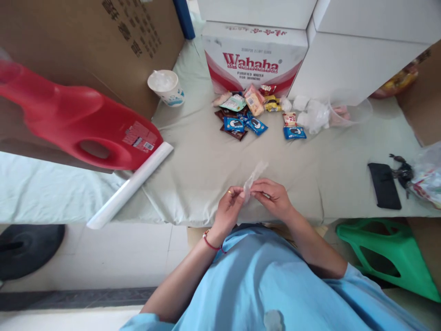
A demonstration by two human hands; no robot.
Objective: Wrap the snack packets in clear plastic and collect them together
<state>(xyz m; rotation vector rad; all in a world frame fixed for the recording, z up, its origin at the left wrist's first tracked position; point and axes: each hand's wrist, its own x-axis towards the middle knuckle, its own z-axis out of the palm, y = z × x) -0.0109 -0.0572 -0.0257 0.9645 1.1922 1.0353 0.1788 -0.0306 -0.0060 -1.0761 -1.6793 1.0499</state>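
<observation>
My left hand (pixel 229 209) and my right hand (pixel 272 197) meet over the near edge of the table (pixel 193 174). Both pinch a small clear plastic bag (pixel 254 177) that sticks up between the fingertips. A ring sits on a left finger and a red band on that wrist. Farther back on the cloth lies a pile of small snack packets (pixel 243 115), several of them blue, with one more blue packet (pixel 294 133) to the right.
A red jug (pixel 79 124) lies at the left beside a white roll (pixel 132 184). A paper cup (pixel 166 87), a Wahaha box (pixel 255 57), a clear tub (pixel 349 110), crumpled plastic bags (pixel 312 115), a black phone (pixel 384 185) and keys (pixel 401 172) are around. A green stool (pixel 389 257) stands below.
</observation>
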